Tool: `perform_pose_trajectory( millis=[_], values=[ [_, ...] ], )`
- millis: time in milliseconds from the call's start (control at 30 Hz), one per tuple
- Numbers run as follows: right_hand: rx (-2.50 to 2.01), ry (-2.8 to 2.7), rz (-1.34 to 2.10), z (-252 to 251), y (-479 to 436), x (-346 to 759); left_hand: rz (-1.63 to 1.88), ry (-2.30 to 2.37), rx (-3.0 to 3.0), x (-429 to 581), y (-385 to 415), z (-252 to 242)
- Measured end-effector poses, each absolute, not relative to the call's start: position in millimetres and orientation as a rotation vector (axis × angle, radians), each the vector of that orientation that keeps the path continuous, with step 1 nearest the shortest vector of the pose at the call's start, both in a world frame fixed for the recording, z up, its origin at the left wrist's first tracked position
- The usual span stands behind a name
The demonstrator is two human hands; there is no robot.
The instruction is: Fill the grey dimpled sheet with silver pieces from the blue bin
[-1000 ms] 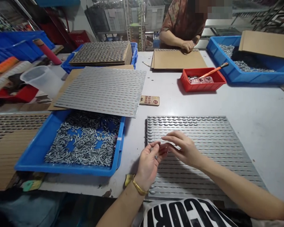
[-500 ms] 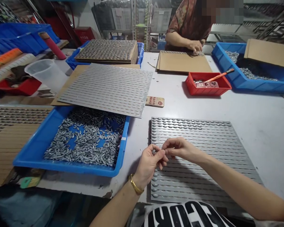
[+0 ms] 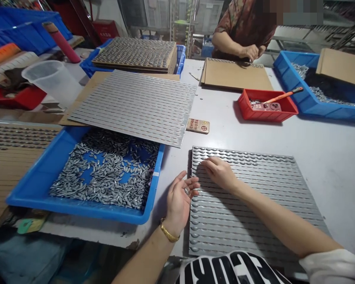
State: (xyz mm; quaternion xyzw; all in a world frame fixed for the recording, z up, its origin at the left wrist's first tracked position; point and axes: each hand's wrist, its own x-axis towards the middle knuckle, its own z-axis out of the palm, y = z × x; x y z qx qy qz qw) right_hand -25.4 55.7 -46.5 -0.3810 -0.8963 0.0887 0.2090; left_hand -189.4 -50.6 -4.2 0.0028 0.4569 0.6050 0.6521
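My left hand (image 3: 179, 201) is palm up beside the grooved board's left edge, its fingers loosely curled round a small grey spindle-shaped piece (image 3: 186, 191). On the grey grooved board (image 3: 248, 197), my right hand (image 3: 220, 172) has its fingertips pressed together near the upper left. Whatever is between those fingertips is hidden. Matching pieces fill the top rows of this board, and a column of them runs down its left side. To the left, a blue tray (image 3: 85, 211) holds many loose pieces of the same shape.
A second grooved sheet (image 3: 136, 106) overlaps the tray's back edge. Behind it stands a stack of filled boards (image 3: 136, 53). A phone-like item (image 3: 199, 126) and a red bin (image 3: 266, 114) lie farther back. Across the table a co-worker's hands (image 3: 251, 52) work at a cardboard sheet (image 3: 236, 77).
My hands have separated. The right moved up to the board's upper left, while the left moved slightly left and turned palm up. The whole view has shifted a little.
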Motion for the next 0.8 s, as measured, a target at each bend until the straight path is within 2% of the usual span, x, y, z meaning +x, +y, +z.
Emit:
perform_pose_trajectory(
  millis=[167, 533, 700, 800],
  values=[
    [-1.09, -2.593, 0.073, -50.1, 56.8, -27.2, 1.325, 0.985, 0.074, -187.1, -54.8, -1.3],
    [-1.108, -2.678, 0.059, -40.2, 57.6, -29.3, 1.287, 0.956, 0.065, -185.4, -56.0, 1.6],
    [-1.106, -2.67, 0.137, -39.1, 59.4, -28.4, 1.281, 0.945, 0.113, -182.3, -59.4, 5.2],
    [-1.115, -2.503, 0.298, -31.1, 54.3, -24.9, 1.275, 0.99, 0.173, -181.3, -60.6, 3.2]
  ],
)
